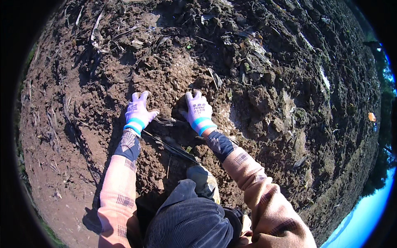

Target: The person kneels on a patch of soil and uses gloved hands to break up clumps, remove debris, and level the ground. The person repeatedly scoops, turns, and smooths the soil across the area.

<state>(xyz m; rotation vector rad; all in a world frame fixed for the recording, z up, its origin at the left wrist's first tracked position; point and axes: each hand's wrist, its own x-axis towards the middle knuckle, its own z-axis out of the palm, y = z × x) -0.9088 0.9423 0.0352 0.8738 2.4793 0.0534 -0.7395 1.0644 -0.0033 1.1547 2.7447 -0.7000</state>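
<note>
My left hand [138, 110], in a lilac knit glove with a turquoise-striped cuff, rests on loose brown soil [161, 80] with its fingers apart. To its right my right hand [198, 111], in a matching glove, has its fingertips against the soil; its thumb lies in shadow. No object shows in either hand. Between the two hands lies a dry, flattened plant leaf [169, 121], and a longer dry stalk [170, 147] runs below them towards a boot. Both gloves bear printed writing on the back.
Clods and furrows of tilled soil [260, 99] spread all around, with dry leaves [96, 31] and pale plant scraps among them. A muddy boot [204, 183] stands just below my hands. An orange object [371, 117] lies far right, near dark trees.
</note>
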